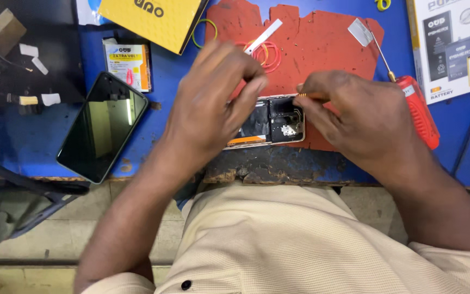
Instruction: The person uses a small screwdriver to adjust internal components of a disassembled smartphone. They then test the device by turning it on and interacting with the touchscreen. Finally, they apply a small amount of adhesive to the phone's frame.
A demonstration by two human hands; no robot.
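Observation:
An opened phone point(278, 122) with its back off lies on a red mat point(322, 38) near the table's front edge, dark inner parts showing. My left hand point(213, 103) rests over the phone's left half and holds it down, fingers curled. My right hand point(354, 117) sits at the phone's right end, fingers pinched on a thin yellow-tipped tool point(303, 95) that points at the phone's top corner. Most of the tool is hidden in the hand.
A black phone screen panel point(101, 128) lies at the left on the blue table point(164, 114). A red-handled screwdriver point(417, 106) lies right of my right hand. A yellow box point(150, 19), a small battery pack point(129, 65), a white box point(452, 46) and rubber bands point(267, 54) lie behind.

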